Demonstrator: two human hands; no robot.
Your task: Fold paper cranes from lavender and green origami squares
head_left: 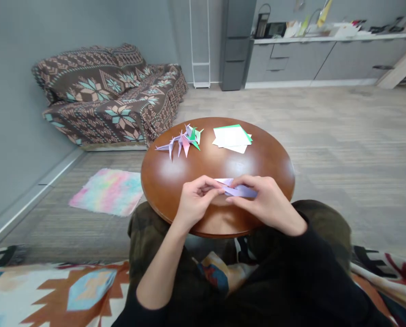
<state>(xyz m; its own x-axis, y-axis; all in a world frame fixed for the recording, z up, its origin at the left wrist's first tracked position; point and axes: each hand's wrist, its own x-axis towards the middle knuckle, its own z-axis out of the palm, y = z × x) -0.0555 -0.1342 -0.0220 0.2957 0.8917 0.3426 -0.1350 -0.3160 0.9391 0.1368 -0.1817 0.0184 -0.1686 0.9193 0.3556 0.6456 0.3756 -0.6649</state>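
Note:
A partly folded sheet of lilac origami paper (242, 191) is held just above the near half of the round brown table (203, 165). My left hand (199, 194) pinches its left end between thumb and fingers. On the right side, my right hand (259, 196) grips the paper with the thumb below and the fingers on top. The fingers cover part of the folds. Several folded paper cranes (185, 141) in lilac, pink and green sit together at the table's far left. A loose stack of square paper sheets (232, 137), white with green edges showing, lies at the far right.
My knees (325, 222) are against the table's near side. A sofa with a patterned cover (111, 95) stands at the back left, and a pastel fluffy mat (106, 191) lies on the floor. Grey kitchen cabinets (291, 61) line the back wall.

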